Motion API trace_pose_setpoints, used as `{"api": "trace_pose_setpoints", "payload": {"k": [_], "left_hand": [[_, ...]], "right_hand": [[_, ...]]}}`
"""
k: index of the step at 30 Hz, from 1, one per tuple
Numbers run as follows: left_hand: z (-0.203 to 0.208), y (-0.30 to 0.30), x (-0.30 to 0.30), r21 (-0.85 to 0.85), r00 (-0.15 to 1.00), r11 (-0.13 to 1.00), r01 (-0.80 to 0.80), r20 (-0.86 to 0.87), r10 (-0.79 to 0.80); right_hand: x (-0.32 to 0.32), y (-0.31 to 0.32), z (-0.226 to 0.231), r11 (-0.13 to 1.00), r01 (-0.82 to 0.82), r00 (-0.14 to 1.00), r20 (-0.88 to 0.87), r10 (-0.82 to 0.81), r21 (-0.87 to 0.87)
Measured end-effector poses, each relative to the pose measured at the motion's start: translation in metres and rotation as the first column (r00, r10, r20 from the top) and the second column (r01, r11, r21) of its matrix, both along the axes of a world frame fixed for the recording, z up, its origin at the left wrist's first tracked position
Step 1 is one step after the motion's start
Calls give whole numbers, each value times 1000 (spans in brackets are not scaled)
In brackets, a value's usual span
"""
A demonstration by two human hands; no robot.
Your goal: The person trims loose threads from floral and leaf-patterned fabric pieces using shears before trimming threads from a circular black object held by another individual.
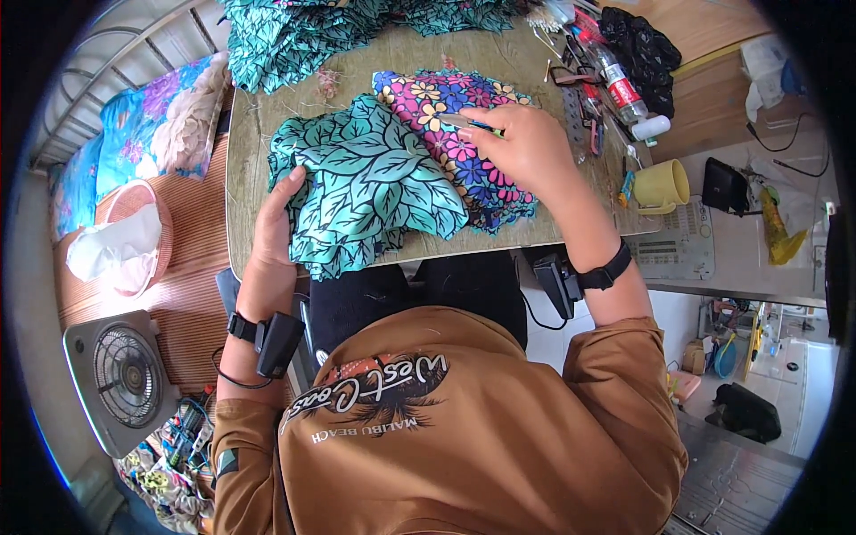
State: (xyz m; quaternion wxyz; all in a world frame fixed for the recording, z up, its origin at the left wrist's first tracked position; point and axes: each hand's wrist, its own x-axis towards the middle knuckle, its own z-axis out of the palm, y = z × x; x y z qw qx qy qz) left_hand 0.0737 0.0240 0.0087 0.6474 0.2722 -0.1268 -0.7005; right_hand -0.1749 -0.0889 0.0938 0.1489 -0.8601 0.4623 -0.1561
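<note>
A piece of green fabric with black leaf outlines (370,178) lies bunched near the front of the table. My left hand (278,214) grips its left edge, thumb on top and the other fingers hidden under the cloth. Beside it and partly beneath it spreads a floral cloth (490,183) in pink, blue and yellow. Above that cloth, my right hand (526,147) is closed around small metal thread snips (453,119), whose pointed end faces left toward the green fabric. The handle is mostly hidden in my fingers.
More leaf-print fabric (285,45) is heaped along the table's (245,169) far edge, near loose thread scraps (328,82). At the right lie a plastic bottle (620,85), a black plastic bag (637,49) and a yellow cup (662,185). A fan (125,374) stands at left.
</note>
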Motion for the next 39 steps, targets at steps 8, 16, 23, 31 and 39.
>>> {"api": "trace_pose_setpoints", "payload": {"k": [8, 16, 23, 31, 39], "left_hand": [[-2, -1, 1, 2, 1000, 1000, -11, 23, 11], [-4, -1, 2, -2, 998, 1000, -22, 56, 22], [-6, -2, 3, 25, 999, 1000, 5, 41, -6], [-3, 0, 0, 9, 995, 1000, -21, 95, 21], [2, 1, -1, 59, 992, 997, -44, 118, 37]], "right_hand": [[0, -2, -6, 997, 22, 1000, -9, -23, -74], [-15, -13, -13, 999, 54, 994, 98, -54, -5], [-46, -49, -12, 955, 286, 958, 48, -283, -83], [-50, -67, -23, 955, 296, 955, 10, -296, 8], [-45, -78, -27, 957, 291, 957, 7, -291, 6]]}}
